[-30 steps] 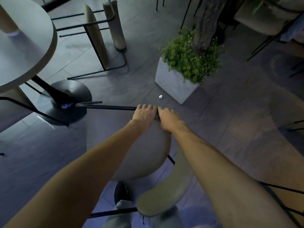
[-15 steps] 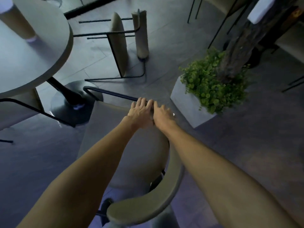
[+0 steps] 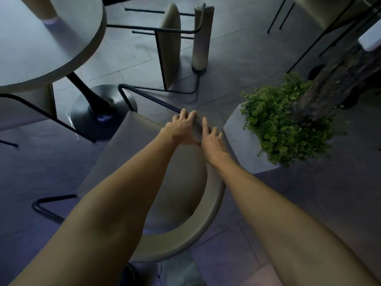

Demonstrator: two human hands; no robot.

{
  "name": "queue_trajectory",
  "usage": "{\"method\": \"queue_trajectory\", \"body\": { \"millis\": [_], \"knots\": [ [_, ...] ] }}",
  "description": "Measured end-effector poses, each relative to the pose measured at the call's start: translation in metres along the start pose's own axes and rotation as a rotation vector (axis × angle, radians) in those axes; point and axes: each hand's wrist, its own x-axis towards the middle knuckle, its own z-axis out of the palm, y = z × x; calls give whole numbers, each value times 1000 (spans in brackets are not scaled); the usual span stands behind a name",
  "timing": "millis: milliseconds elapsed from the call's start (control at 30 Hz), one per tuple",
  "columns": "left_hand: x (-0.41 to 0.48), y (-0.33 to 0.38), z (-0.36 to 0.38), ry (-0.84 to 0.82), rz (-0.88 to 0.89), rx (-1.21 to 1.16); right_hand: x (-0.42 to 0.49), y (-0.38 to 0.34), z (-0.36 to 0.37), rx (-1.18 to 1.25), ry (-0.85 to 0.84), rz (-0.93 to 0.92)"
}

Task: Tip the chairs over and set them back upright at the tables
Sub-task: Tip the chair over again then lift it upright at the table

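Under the fingers [image 3: 190,117], the chair [image 3: 156,162] is smooth, matt beige upholstery on a thin black metal frame [image 3: 144,94] — beyond them, matt stone-like planter [image 3: 241,139], rough bark trunk [image 3: 334,77].

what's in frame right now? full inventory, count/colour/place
near chair: 1, beige seat and curved back, black metal frame, centre, under both hands
tipped chair: 1, beige with black frame, lying on its side on the floor, top centre
round table: 1, pale top, black pedestal base, top left
cup: 1, tan, on the table, mostly cut off by the frame
planter: 1, grey square box, right of centre
green plant: 1, small-leaved, in the planter around a dark trunk
other chairs: at least 2, partly visible, left edge and top right
floor: grey tiles
left hand: 1, fingers on the near chair's front edge
right hand: 1, beside it, same edge
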Motion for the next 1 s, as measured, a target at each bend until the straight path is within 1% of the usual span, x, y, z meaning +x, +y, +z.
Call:
{"method": "queue_trajectory", "body": {
  "millis": [100, 233, 400, 533, 700, 800, 867, 1000],
  "knots": [
    [12, 5, 1, -6, -18, -15, 3, 12, 2, -11, -8, -13],
    [17, 12, 7, 27, -24, -17, 2, 20, 0, -29, -19, -41],
    [-7, 17, 9, 55, -32, -2, -8, 20, -14, -108, -59, -87],
    [-55, 23, 15, 111, -37, -9, -33, 16, -27, -247, 19, -246],
    [-133, 36, 31, 153, -138, -82, -84, -2, -40, -348, 19, -418],
    [-185, 47, 45, 167, -200, -100, -124, -4, -41, -326, -47, -468],
    [-217, 53, 58, 145, -217, -92, -149, 0, -39, -317, -110, -489],
    [-261, 66, 92, 111, -259, -75, -182, 16, -28, -378, -159, -508]
  ]
}}
